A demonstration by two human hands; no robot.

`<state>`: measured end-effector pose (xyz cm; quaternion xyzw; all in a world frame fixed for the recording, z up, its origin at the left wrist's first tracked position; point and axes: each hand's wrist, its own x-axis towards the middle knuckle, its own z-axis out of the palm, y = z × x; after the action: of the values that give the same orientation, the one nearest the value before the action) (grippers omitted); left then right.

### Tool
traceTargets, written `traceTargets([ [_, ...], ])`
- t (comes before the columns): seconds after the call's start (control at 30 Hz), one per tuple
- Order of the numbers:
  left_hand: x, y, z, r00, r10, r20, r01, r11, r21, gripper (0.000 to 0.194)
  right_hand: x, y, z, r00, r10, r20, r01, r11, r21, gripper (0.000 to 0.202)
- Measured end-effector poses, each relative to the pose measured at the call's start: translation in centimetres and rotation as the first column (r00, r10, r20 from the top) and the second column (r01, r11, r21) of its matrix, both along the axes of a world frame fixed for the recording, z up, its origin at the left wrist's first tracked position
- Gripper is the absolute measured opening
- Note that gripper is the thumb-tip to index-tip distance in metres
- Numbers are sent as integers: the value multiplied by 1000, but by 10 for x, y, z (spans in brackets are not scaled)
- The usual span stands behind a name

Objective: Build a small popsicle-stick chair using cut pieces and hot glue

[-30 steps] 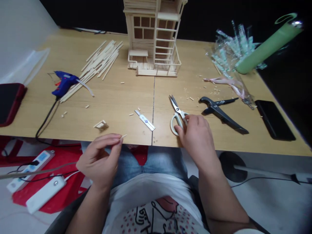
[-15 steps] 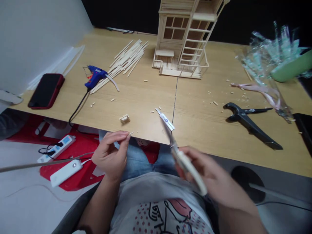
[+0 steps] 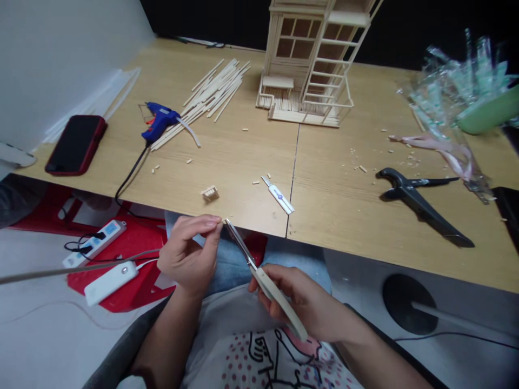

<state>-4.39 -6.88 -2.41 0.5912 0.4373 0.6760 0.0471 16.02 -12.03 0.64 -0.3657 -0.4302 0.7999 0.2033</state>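
Between thumb and forefinger, my left hand (image 3: 192, 251) pinches a tiny pale wooden stick (image 3: 224, 220) near the table's front edge. My right hand (image 3: 292, 294) is wrapped round the cream handles of a pair of scissors (image 3: 270, 286). The scissors' blade tips meet the end of the small stick, just right of my left fingertips. On the table above my left hand sits a small wooden piece (image 3: 210, 193). A white utility knife (image 3: 279, 197) lies to its right. Farther back stands a wooden model house (image 3: 300, 70) with a ladder and a railed porch.
A blue glue gun (image 3: 159, 121) lies beside a pile of wooden sticks (image 3: 221, 92), with a phone (image 3: 77, 145) to the left. At right are black pliers (image 3: 424, 205), plastic wrappers (image 3: 462, 86) and a pink ribbon (image 3: 441, 146). Small offcuts are scattered about.
My right hand has moved left with the scissors, bringing the blades from beside the utility knife to the small stick. My left hand keeps its pinch. The view has shifted slightly.
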Motion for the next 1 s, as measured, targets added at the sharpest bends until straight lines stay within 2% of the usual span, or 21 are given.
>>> traceTargets([
  [0.2, 0, 0, 1, 998, 56, -24, -58, 995, -87, 18, -1, 1, 3, 999, 23, 43, -24, 999, 25, 23],
  [0.37, 2, 2, 0, 999, 40, 1, -40, 997, -73, 17, -1, 6, 6, 993, 39, 112, -47, 997, 68, 22],
  [0.53, -10, 8, -7, 1000, 21, 20, -20, 997, -76, 23, -4, 8, 2, 987, 15, 160, -30, 995, 95, 10],
  [0.6, -22, 11, -11, 997, 74, -15, -76, 986, -148, 27, -7, 9, -1, 978, -8, 206, -19, 991, 129, 6],
  [0.67, -36, 16, -12, 982, 111, -151, -149, 952, -269, 33, -12, 11, -4, 966, -28, 258, -16, 986, 166, 13],
  [0.73, -49, 22, -11, 935, 55, -349, -184, 919, -348, 39, -17, 15, -6, 954, -42, 298, -15, 982, 187, 20],
  [0.8, -57, 29, -9, 876, -39, -481, -167, 910, -379, 42, -22, 19, -6, 946, -56, 318, -8, 980, 197, 26],
  [1.0, -65, 45, 0, 818, -202, -539, -72, 893, -444, 37, -34, 31, -2, 923, -97, 373, 3, 970, 244, 34],
])
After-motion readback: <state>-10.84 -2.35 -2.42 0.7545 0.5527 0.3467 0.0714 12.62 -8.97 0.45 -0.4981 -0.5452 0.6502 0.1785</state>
